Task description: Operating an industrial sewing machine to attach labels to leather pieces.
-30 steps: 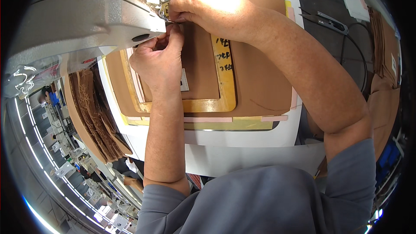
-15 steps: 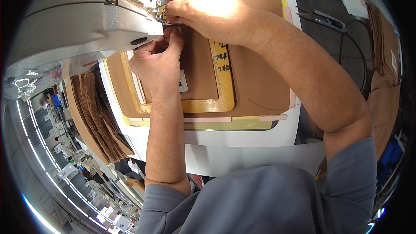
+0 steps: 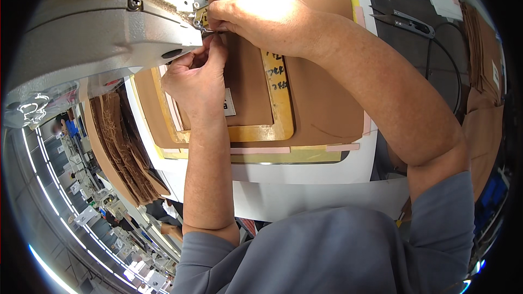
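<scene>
My left hand [image 3: 199, 76] is closed in a pinch just below the needle area [image 3: 199, 22] of a sewing machine [image 3: 98, 32]. My right hand [image 3: 267, 19], brightly lit on its back, has curled fingers at the same spot, just above the left fingertips. What the fingertips hold is too small and hidden to make out. Beneath both hands lies a brown panel [image 3: 321, 98] with a yellow template frame [image 3: 280, 111] bearing dark marks, around an inner brown piece with a white label [image 3: 229, 106].
Brown pieces are stacked at left [image 3: 117, 141] and at far right [image 3: 482, 54]. Thread snips [image 3: 403, 22] and a black cable lie right of the white work board [image 3: 294, 171]. More machines and people's limbs show in the background at lower left.
Both hands and the whole scene sit slightly further left in the picture. The fingers keep nearly the same pinched pose at the needle area.
</scene>
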The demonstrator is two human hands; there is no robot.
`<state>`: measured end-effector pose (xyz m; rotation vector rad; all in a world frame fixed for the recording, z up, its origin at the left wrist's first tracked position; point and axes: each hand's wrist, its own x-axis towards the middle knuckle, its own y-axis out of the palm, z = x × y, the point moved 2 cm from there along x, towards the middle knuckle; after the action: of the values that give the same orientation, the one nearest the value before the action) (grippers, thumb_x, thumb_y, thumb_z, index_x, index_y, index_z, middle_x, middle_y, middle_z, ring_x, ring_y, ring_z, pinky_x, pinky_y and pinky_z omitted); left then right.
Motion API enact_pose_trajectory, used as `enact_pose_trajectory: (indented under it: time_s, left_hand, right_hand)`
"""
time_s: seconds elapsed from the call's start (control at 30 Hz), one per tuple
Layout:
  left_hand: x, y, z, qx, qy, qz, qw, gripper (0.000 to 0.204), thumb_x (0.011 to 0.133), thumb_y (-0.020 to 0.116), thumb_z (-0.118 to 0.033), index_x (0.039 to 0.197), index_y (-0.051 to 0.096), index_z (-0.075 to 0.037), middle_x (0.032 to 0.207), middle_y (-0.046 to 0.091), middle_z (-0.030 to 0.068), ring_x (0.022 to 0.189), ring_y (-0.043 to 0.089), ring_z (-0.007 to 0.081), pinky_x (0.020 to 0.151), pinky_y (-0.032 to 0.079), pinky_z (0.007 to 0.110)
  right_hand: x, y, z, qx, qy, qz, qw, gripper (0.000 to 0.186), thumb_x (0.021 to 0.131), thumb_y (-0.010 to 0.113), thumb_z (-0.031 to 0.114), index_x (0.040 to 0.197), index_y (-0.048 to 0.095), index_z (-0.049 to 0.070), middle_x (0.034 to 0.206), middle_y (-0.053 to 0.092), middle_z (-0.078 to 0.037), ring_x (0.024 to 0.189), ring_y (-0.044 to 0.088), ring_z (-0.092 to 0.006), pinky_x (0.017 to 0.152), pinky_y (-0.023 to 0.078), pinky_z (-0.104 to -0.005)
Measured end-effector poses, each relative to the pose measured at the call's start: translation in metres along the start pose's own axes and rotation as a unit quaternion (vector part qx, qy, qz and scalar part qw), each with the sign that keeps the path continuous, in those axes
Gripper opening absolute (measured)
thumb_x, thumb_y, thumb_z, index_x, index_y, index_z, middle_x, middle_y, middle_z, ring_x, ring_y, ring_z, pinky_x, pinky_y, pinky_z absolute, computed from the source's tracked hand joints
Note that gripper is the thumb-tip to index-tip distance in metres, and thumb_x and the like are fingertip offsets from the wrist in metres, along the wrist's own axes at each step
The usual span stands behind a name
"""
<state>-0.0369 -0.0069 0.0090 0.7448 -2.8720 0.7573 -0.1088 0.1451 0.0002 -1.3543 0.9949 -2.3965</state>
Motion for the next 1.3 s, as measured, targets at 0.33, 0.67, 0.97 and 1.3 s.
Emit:
enact_pose_trajectory:
  time_s: [0.33, 0.67, 0.97, 1.3]
  left_hand:
    - [0.000, 0.001, 0.002, -0.009, 0.006, -0.004, 1.000, 0.013, 0.083, 0.083, -0.010, 0.086, 0.079, 0.002, 0.070, 0.073, 0.0015, 0.066, 0.062, 0.0047, 0.070, 0.051, 0.022]
    - [0.000, 0.002, 0.002, -0.007, -0.001, -0.001, 1.000, 0.013, 0.084, 0.083, -0.011, 0.085, 0.079, 0.001, 0.070, 0.072, 0.0003, 0.066, 0.062, 0.0046, 0.069, 0.050, 0.022]
    - [-0.009, -0.011, -0.013, 0.039, 0.073, 0.102, 0.991, 0.009, 0.084, 0.082, -0.011, 0.087, 0.079, -0.002, 0.079, 0.074, 0.0025, 0.073, 0.066, 0.0123, 0.074, 0.051, 0.027]
    - [-0.048, -0.041, -0.086, -0.297, 0.213, 0.365, 0.856, 0.013, 0.078, 0.089, -0.016, 0.084, 0.081, -0.024, 0.088, 0.072, -0.0076, 0.069, 0.061, 0.0064, 0.118, 0.027, 0.044]
  right_hand:
    - [-0.003, 0.003, -0.005, 0.044, 0.014, -0.017, 0.999, 0.017, 0.081, 0.068, 0.014, 0.096, 0.076, 0.008, 0.090, 0.069, -0.004, 0.093, 0.069, -0.0226, 0.085, 0.057, -0.0368]
    - [-0.001, -0.001, -0.002, 0.060, 0.024, -0.001, 0.998, 0.015, 0.079, 0.070, 0.013, 0.093, 0.076, 0.008, 0.089, 0.069, -0.005, 0.093, 0.070, -0.0230, 0.085, 0.057, -0.0361]
    - [-0.001, -0.004, -0.005, 0.062, 0.056, -0.038, 0.996, 0.012, 0.080, 0.071, 0.013, 0.090, 0.075, 0.010, 0.090, 0.068, -0.003, 0.092, 0.069, -0.0235, 0.083, 0.056, -0.0354]
    - [-0.001, -0.009, -0.010, 0.078, -0.023, -0.162, 0.984, 0.008, 0.085, 0.066, -0.001, 0.089, 0.061, 0.004, 0.082, 0.058, -0.012, 0.079, 0.059, -0.0322, 0.069, 0.049, -0.0448]
